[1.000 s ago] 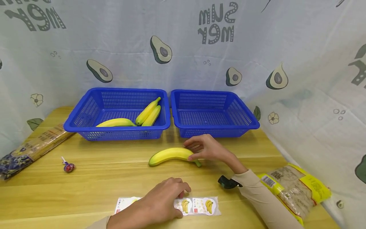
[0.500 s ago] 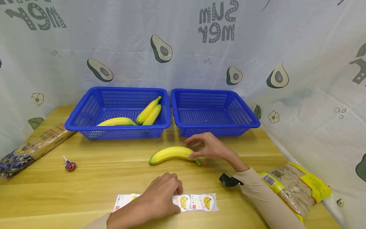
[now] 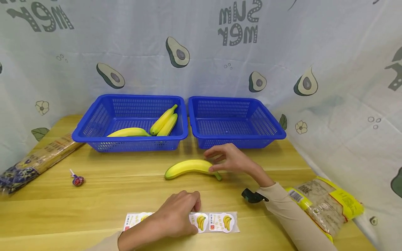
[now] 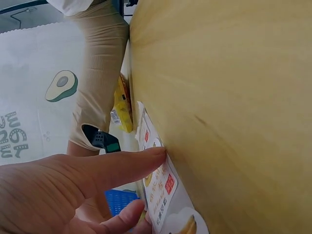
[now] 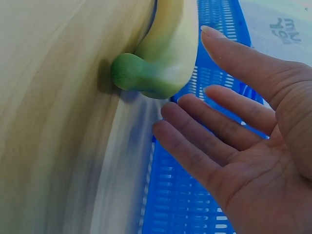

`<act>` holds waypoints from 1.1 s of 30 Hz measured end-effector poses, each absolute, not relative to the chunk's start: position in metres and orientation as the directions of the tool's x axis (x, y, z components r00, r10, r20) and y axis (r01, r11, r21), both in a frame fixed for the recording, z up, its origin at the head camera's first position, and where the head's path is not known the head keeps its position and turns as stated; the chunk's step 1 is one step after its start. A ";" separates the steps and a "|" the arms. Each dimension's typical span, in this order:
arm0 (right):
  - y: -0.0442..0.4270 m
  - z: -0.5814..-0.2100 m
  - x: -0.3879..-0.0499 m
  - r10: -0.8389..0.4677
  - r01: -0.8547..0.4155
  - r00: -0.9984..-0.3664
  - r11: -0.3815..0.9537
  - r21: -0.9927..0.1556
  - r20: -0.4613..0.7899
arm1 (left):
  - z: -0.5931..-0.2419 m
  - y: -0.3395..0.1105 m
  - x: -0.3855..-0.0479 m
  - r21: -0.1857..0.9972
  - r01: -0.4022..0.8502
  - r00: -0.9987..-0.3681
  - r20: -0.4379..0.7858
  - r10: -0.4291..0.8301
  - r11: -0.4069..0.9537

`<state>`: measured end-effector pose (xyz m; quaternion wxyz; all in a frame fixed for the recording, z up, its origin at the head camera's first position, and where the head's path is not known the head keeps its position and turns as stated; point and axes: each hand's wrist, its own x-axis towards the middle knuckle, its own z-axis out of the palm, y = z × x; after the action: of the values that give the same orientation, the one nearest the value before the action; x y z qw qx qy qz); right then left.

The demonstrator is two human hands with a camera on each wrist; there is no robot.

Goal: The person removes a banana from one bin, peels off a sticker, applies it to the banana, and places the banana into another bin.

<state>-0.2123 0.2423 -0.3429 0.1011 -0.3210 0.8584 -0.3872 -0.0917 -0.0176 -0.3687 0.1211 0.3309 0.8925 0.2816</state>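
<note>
Fingers of the right hand are loosely bent, with a wide gap to the thumb, at the stem end of a single banana. The right wrist view shows daylight between them and the fruit, so they hold nothing. That banana lies on the tabletop in front of the two baskets. Nearer the person, the left hand holds a strip of banana labels, thumb at its near edge and fingers bent over the far side; the fingertips are partly hidden. Three bananas sit in the left blue basket, beside the right blue basket. A lollipop and a long brown packet lie at the left, a yellow-and-clear bag beside the right sleeve.
</note>
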 end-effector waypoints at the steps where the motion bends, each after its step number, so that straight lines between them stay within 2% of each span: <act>1: 0.243 -0.342 -0.212 -0.628 -0.476 -0.774 0.493 -0.728 0.080 | -0.368 -0.018 -0.092 0.602 0.515 -0.747 -0.033 0.664 0.610; 8: 0.246 -0.332 -0.209 -0.627 -0.516 -0.766 0.470 -0.716 0.140 | -0.362 -0.022 -0.102 0.797 0.335 -0.741 -0.107 0.663 0.503; 14: 0.248 -0.325 -0.203 -0.624 -0.546 -0.755 0.427 -0.721 0.202 | -0.359 -0.025 -0.111 0.860 0.340 -0.701 -0.038 0.712 0.380; 18: 0.247 -0.322 -0.200 -0.651 -0.571 -0.719 0.355 -0.740 0.243 | -0.357 -0.029 -0.116 0.879 0.324 -0.702 -0.025 0.711 0.350; 24: 0.243 -0.316 -0.196 -0.751 -0.639 -0.608 0.270 -0.720 0.258 | -0.350 -0.032 -0.121 0.909 0.267 -0.733 -0.024 0.680 0.320; 26: 0.241 -0.315 -0.196 -0.798 -0.660 -0.546 0.224 -0.717 0.253 | -0.349 -0.033 -0.123 0.929 0.219 -0.740 -0.041 0.671 0.298; 31: 0.230 -0.315 -0.194 -0.887 -0.626 -0.404 0.090 -0.774 0.224 | -0.344 -0.037 -0.128 0.952 0.182 -0.743 -0.032 0.669 0.247; 33: 0.226 -0.315 -0.193 -0.900 -0.614 -0.379 0.073 -0.786 0.213 | -0.343 -0.038 -0.130 0.951 0.205 -0.746 -0.001 0.666 0.230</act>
<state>-0.1930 0.2256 -0.3152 0.1680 -0.5311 0.7130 -0.4259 -0.1302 -0.0385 -0.3426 0.2100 0.2881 0.7556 0.5494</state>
